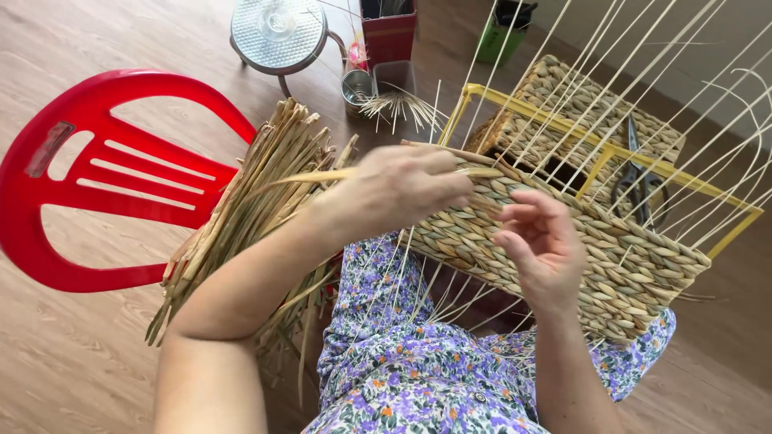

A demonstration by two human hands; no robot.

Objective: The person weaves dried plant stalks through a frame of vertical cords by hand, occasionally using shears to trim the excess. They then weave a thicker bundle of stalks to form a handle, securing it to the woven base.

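Observation:
A half-woven straw basket (635, 265) lies tilted across my lap, with a yellow metal frame (611, 149) inside it and several thin pale stakes (700, 137) sticking up to the right. My left hand (398, 189) is closed on a flat straw strand (322, 175) at the basket's top edge. My right hand (543, 241) rests against the woven side wall, fingers curled and apart, holding nothing I can see. A bundle of dried straw (249, 209) lies to the left beside my knee.
A red plastic chair (96, 177) lies on the wooden floor at left. Scissors (639, 185) rest inside the basket. A metal stool (277, 32), a small tin (356, 84), a red box (388, 32) and a green container (503, 36) stand at the back.

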